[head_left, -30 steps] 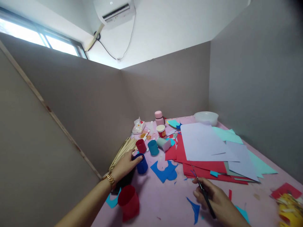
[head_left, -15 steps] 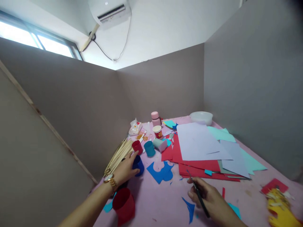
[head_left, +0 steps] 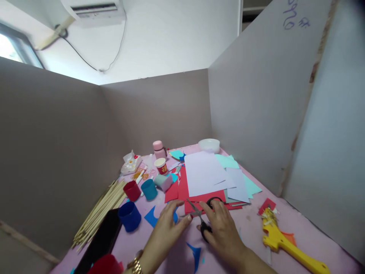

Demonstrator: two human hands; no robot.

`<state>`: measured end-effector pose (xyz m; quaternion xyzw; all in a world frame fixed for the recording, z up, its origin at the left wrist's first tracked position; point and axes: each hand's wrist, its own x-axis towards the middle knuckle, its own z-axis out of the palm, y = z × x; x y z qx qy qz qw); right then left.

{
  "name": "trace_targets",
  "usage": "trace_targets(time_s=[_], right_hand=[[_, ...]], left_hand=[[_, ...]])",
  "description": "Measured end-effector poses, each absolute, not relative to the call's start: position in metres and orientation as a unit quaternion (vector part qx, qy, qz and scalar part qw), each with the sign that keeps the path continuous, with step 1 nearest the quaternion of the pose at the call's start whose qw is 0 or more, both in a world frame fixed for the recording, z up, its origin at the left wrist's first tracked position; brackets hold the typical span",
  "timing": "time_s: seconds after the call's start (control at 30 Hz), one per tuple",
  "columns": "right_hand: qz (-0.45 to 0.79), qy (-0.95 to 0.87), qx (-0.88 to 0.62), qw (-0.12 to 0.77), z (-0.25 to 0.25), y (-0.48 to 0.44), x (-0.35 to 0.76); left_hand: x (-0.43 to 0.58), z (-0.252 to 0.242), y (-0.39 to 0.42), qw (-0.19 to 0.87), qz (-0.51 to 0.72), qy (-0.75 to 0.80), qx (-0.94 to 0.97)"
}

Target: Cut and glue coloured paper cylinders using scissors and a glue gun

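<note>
My right hand (head_left: 226,230) is closed on a pair of black-handled scissors (head_left: 205,219), whose blades stand apart and point left over the pink table (head_left: 251,228). My left hand (head_left: 168,228), with a gold watch on the wrist, lies with its fingers stretched out beside the blade tips, over a blue paper cutout (head_left: 151,217). The two hands almost touch. Just beyond them lies a stack of red paper (head_left: 191,195) with white sheets (head_left: 203,173) on top.
A blue cup (head_left: 129,217), red cup (head_left: 132,190) and teal cup (head_left: 149,189) stand to the left, by wooden sticks (head_left: 99,211) and a black slab (head_left: 99,239). A yellow glue gun (head_left: 285,243) lies to the right. A white bowl (head_left: 209,145) and pink bottle (head_left: 159,149) stand at the back. Partition walls enclose the table.
The view has swung right. My left hand has let go of the blue cup and moved right to the scissors. My right hand has moved up-left, and the blades have spread apart.
</note>
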<state>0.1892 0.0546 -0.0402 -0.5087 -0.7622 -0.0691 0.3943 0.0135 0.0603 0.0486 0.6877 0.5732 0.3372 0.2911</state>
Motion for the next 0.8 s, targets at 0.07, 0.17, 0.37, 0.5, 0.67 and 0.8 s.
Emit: trace_targets(time_s=[0.07, 0.17, 0.37, 0.5, 0.67, 0.8], right_hand=[[-0.081, -0.768, -0.505, 0.385, -0.039, 0.055, 0.19], [-0.074, -0.775, -0.501, 0.377, -0.035, 0.053, 0.19], [-0.063, -0.758, -0.513, 0.397, -0.029, 0.056, 0.194], [-0.038, -0.76, -0.509, 0.403, -0.031, 0.058, 0.199], [0.036, -0.74, -0.524, 0.421, -0.039, 0.059, 0.204], [0.097, -0.729, -0.531, 0.42, -0.041, 0.059, 0.204]], left_hand=[[0.022, 0.044, 0.066, 0.318, 0.337, 0.571, 0.678], [0.025, 0.044, 0.069, 0.347, 0.352, 0.56, 0.665], [0.01, 0.047, 0.071, 0.303, 0.381, 0.585, 0.648], [0.0, 0.031, 0.064, 0.254, 0.347, 0.617, 0.659], [0.001, 0.015, 0.015, 0.201, 0.319, 0.601, 0.705], [-0.024, 0.027, -0.023, 0.147, 0.315, 0.617, 0.706]])
